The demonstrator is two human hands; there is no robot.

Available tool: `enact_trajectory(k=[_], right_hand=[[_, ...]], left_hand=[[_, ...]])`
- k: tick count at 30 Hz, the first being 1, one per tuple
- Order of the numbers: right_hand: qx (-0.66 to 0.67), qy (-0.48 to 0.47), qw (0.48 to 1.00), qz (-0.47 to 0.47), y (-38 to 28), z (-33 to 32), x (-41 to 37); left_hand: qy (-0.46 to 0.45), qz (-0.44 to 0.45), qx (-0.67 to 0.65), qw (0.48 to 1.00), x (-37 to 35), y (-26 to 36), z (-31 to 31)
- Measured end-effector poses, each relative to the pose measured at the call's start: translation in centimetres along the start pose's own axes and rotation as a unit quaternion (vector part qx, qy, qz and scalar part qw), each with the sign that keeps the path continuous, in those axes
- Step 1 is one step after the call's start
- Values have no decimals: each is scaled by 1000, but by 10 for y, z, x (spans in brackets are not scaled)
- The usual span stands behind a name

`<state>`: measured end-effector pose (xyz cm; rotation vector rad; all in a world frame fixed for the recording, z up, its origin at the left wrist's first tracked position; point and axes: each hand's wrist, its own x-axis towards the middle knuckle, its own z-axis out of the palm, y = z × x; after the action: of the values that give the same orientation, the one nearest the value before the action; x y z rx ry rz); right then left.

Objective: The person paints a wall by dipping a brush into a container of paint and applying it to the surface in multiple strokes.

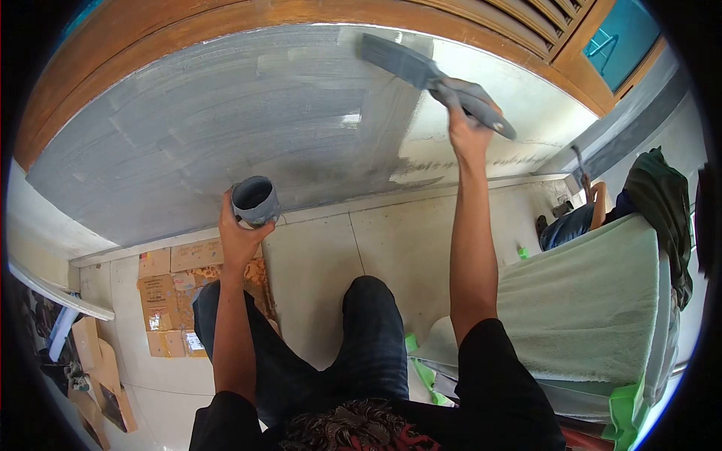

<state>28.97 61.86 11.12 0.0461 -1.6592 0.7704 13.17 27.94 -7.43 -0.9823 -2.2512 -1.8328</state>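
Note:
My right hand (470, 124) grips the handle of a wide flat paintbrush (402, 62), its grey bristle end lying against the upper part of the wall. Grey paint (226, 113) covers the wall to the left of the brush, streaked and wet-looking in places. To the right, the wall (519, 98) is still pale, with a ragged grey edge low down. In my left hand (242, 240), fingers wrapped round its side, is a paint-smeared grey cup (256, 199), held upright in front of the lower wall. Its inside looks dark grey.
Flattened cardboard (162, 301) lies on the tiled floor to the left. A pale green cloth (579, 301) drapes something at the right, with a dark garment (662, 203) beside it. Another person (571, 225) crouches beyond. Wooden trim (188, 30) borders the wall above.

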Motion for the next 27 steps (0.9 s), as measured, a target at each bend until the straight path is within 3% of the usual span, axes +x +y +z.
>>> enact_trajectory(k=[1, 2, 11, 14, 16, 19, 21, 23, 25, 27], right_hand=[[-55, -40, 997, -32, -2, 5, 2], [-23, -13, 1000, 13, 5, 8, 3], [11, 43, 998, 38, 26, -40, 5], [103, 27, 992, 74, 16, -28, 6], [2, 1, 999, 32, 13, -16, 13], [-21, 10, 999, 41, 28, -28, 18], [19, 21, 999, 42, 34, -39, 15], [96, 54, 989, 103, 35, -49, 3], [101, 37, 987, 117, 27, -41, -14], [25, -65, 997, 38, 24, -15, -38]], left_hand=[[4, 0, 5, 1000, 0, -1, 1], [2, 1, 5, 1000, 0, 0, 1], [5, -4, -15, 1000, 0, 9, -4], [1, -2, -7, 1000, 0, 10, -5], [1, 0, -13, 1000, -1, 11, -4], [5, 1, -15, 1000, -1, 13, -5], [8, 3, -21, 1000, -1, 12, -7], [15, 0, -26, 1000, -2, 10, -8], [16, 9, -19, 1000, -2, 9, -10], [23, 1, -12, 1000, -2, 10, -10]])
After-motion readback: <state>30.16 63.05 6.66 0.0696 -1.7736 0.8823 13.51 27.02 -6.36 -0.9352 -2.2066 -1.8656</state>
